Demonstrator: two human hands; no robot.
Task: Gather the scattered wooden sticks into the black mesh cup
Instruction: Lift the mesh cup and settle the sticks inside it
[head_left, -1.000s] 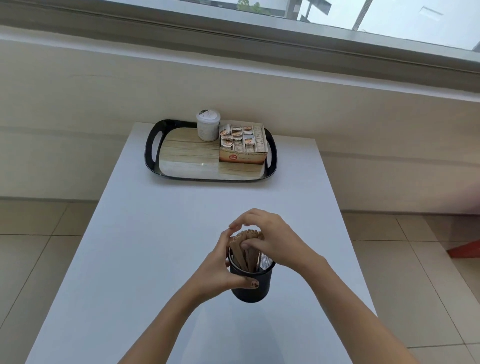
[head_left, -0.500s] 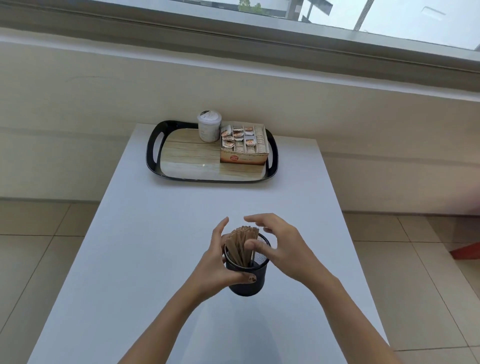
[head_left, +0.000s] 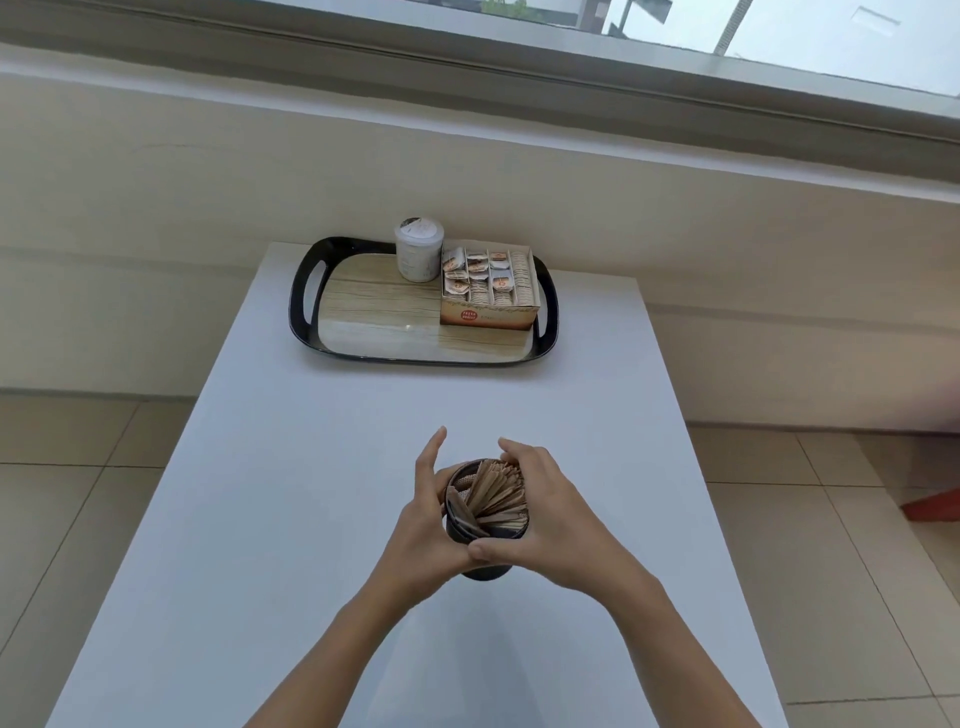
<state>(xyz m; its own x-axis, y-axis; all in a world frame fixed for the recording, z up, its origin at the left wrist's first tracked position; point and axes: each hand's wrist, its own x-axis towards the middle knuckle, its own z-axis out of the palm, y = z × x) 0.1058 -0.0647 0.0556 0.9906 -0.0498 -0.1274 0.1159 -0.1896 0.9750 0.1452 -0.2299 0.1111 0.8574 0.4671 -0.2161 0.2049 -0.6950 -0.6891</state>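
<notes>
The black mesh cup (head_left: 460, 522) stands on the white table (head_left: 311, 519) near its front, with a bundle of wooden sticks (head_left: 496, 491) leaning inside it. My left hand (head_left: 423, 525) wraps the cup's left side, its index finger pointing up past the rim. My right hand (head_left: 545, 512) cups the right side, fingers curled over the far rim and thumb across the front wall. No loose sticks lie on the table.
A black-rimmed tray (head_left: 306, 306) with a wood-pattern base sits at the table's far end. On it stand a white lidded jar (head_left: 418, 249) and a cardboard box of sachets (head_left: 488, 288). A wall and window ledge lie beyond; tiled floor flanks both sides.
My right hand left the stick tops and closed round the cup's right side. The sticks now lean to the right inside the cup.
</notes>
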